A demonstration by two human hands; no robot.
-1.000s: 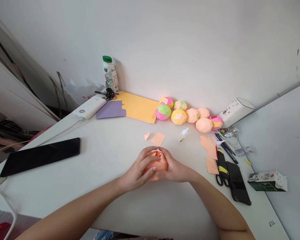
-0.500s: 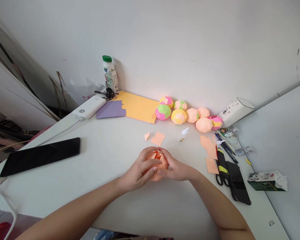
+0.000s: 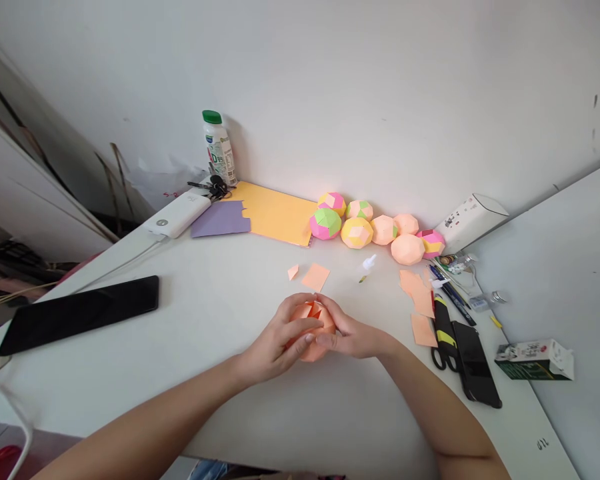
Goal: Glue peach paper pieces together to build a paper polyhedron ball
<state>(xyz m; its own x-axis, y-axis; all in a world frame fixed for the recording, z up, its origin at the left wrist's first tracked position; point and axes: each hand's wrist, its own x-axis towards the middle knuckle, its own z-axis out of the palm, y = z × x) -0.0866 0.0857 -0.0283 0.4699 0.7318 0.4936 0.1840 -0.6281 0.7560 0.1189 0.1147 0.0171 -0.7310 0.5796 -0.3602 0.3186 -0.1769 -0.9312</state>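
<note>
Between both hands, low over the front of the white table, is an orange faceted paper ball [image 3: 314,353] with an opening at its top where flaps stand up. My left hand [image 3: 286,337] wraps its left side, fingers reaching over the top. From the right, my right hand [image 3: 347,333] grips the same ball, thumb on its near face. Just beyond lie a square of peach paper [image 3: 316,277] and a small peach paper scrap [image 3: 293,271]. A small clear glue bottle [image 3: 368,265] with a thin tip lies to their right.
Several finished paper balls [image 3: 357,233] line the wall. Yellow card [image 3: 280,213] and purple card [image 3: 221,219] lie back left, near a bottle [image 3: 220,150]. On the left are a power bank [image 3: 177,215] and black tablet-like device [image 3: 80,315]; on the right, scissors [image 3: 445,360], phone [image 3: 475,363] and carton [image 3: 535,360].
My right thumb has shifted slightly on the ball. Otherwise both hands keep the same hold, and the view has moved only a little.
</note>
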